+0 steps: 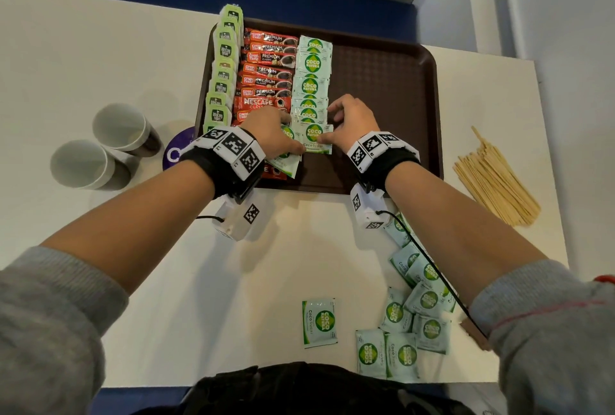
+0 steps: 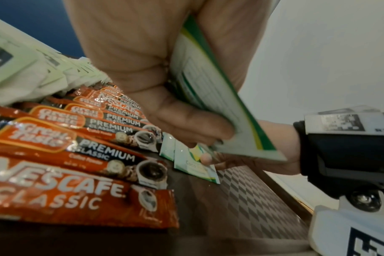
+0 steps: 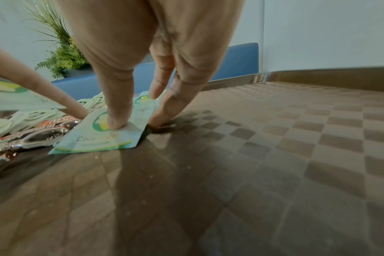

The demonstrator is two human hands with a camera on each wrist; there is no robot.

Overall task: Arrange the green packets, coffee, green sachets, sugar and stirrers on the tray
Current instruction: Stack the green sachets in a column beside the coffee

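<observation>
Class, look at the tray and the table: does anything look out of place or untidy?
Yes. Coco sugar sachets lie scattered at odd angles on the table, and the stirrers sit off the tray, beside its right edge.

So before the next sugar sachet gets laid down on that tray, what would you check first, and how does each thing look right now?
1. Newest sachet lies flat at the column's near end: ok, right hand presses it.
2. Spare sachets ready in left hand: ok.
3. Bare tray floor for more columns: ok.
4. Sachet column straight: ok, roughly.
5. Loose sachets on the table left to place: not ok.
6. Stirrers on the tray: not ok, beside it.
</observation>
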